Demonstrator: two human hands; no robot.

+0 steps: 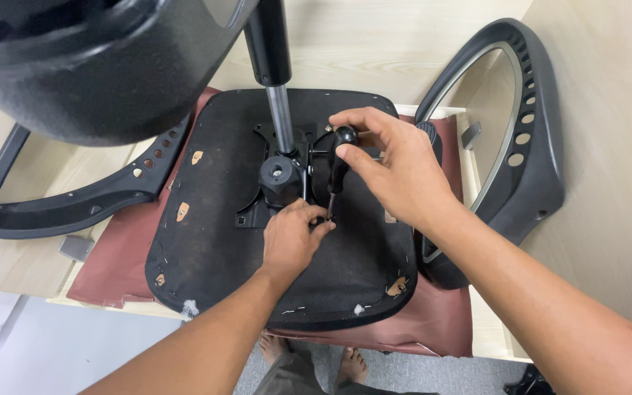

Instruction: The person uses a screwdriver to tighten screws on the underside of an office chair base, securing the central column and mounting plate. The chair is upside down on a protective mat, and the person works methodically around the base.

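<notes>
A: Entry, head view. What does the right hand (404, 172) hold?

B: A screwdriver with a rounded black handle (340, 157), standing nearly upright. The fingers are clamped over the handle top. The thin shaft runs down to the black metal mechanism plate (257, 212) at the middle of the seat underside.

A: And the left hand (292, 238)?

B: It sits at the shaft's lower end. Fingers pinched together around the tip; whether they grip a screw or only the shaft, I cannot tell, it is hidden by the fingertips.

A: Location of the workpiece?

B: The upturned chair seat, black fabric-covered underside (213, 249), lies flat on a reddish-brown cloth (122, 260), which is spread on the pale wooden surface (374, 44). A black and silver gas-lift column (276, 80) rises from the plate's hub toward the camera.

A: Surroundings?

B: One dark grey plastic armrest loop with a row of holes (74, 205) to the left of the seat, a matching armrest loop (535, 124) to the right, both touching the seat edges. A large black textured chair base part (89, 66) fills the upper left, close to the lens. Bare feet (312, 358) show below the surface edge on a grey floor (53, 351).
</notes>
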